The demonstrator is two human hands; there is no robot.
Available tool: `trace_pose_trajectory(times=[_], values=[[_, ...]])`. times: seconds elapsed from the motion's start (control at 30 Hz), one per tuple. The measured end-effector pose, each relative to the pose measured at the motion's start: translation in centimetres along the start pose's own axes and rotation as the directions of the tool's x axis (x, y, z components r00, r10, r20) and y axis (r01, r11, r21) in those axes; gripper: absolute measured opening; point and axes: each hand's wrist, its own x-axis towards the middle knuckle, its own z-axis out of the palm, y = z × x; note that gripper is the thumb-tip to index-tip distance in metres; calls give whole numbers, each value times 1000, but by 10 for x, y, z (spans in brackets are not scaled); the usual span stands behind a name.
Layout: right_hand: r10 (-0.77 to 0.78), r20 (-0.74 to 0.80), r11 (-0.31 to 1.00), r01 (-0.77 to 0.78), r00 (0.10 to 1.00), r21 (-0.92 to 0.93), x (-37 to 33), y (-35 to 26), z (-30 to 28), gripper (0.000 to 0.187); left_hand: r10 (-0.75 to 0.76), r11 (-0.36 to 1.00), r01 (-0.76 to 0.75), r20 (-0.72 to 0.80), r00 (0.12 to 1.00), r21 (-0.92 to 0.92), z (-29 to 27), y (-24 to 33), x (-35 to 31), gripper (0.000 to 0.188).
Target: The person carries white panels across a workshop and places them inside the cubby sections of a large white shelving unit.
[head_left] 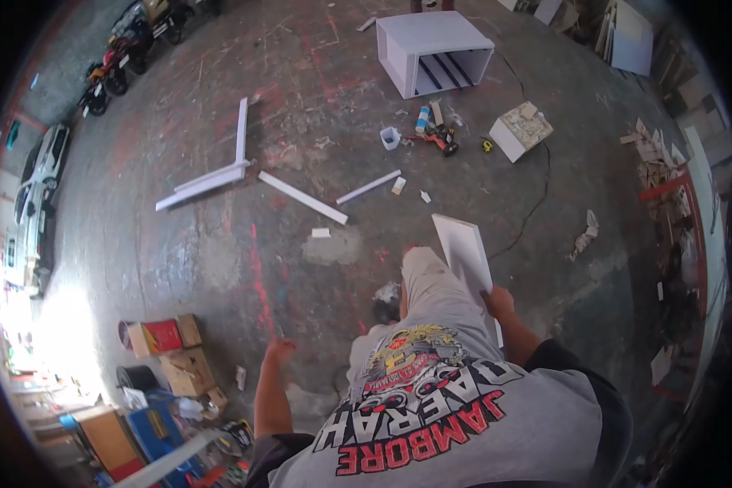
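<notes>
While right hand [499, 301] grips white board [462, 248], left hand [280, 352] hangs free

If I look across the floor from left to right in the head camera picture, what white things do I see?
White L-shaped frame → long white strip → shorter white strip → white board held by the right hand → small white box of scraps.

white cabinet [433, 50] | drill [441, 141] | cardboard boxes [189, 368] | white car [42, 167]
</notes>
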Motion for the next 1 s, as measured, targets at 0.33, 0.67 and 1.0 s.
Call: trace_pose_trajectory(times=[0.33, 0.67, 1.0], values=[[70, 317, 996, -50, 946, -68, 221, -161, 32, 47, -214, 877, 67, -261, 941, -476, -235, -14, 139, 25], [64, 489, 963, 76, 870, -260, 446, -369, -99, 48, -268, 815, 171, -99, 958, -554, -427, 20, 263, 24], [37, 322, 992, 4, 946, -126, 636, -550, -143, 55, -142, 951, 101, -123, 982, -292, -742, -78, 484, 24]])
